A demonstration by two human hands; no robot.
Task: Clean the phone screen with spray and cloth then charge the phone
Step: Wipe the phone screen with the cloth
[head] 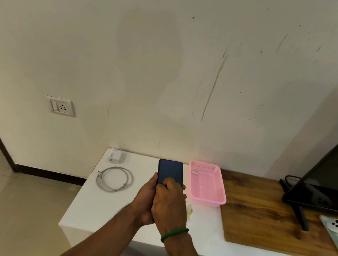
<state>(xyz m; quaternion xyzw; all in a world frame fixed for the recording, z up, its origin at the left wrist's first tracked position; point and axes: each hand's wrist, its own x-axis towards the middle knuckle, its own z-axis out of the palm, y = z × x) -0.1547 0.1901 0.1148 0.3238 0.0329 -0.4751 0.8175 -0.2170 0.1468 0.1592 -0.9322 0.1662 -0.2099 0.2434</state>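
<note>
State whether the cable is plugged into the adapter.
Unplugged: the coiled cable lies apart from the adapter, both on the white table.

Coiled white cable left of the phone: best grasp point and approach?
On the cable, probably the connector ends at its left edge: stiff and bunched beside the loop. Come from above, pinching across them; the coil lies flat on the white table, so a side approach has nothing to get under.

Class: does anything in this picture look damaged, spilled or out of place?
The wall carries a long green drip streak above the pink basket, with dark specks and scuffs around it, like a dried splash.
</note>
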